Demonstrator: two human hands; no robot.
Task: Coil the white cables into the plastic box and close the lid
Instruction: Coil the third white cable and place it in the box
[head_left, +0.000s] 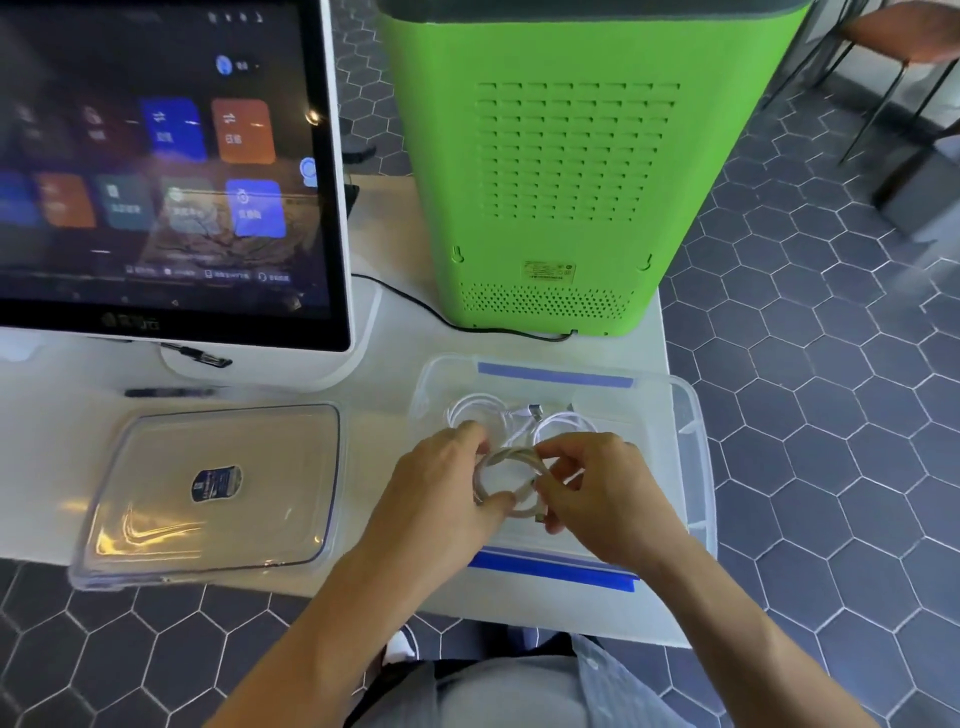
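Observation:
A clear plastic box (693, 457) with blue clip strips stands open on the white table at the right. Over it, both hands hold a coiled white cable (501, 460). My left hand (441, 488) pinches the coil's left side between thumb and fingers. My right hand (597, 488) pinches its right side, where a plug end hangs down. More white cables (519, 415) lie in loops inside the box behind the hands. The clear lid (218, 488), bearing a dark sticker, lies flat on the table to the left of the box.
A touchscreen monitor (166, 171) on a white stand fills the left. A tall green machine (566, 171) stands behind the box, its black cord (415, 304) running across the table. A dark pen (169, 392) lies near the monitor base. Hexagon-tiled floor lies beyond the table edge.

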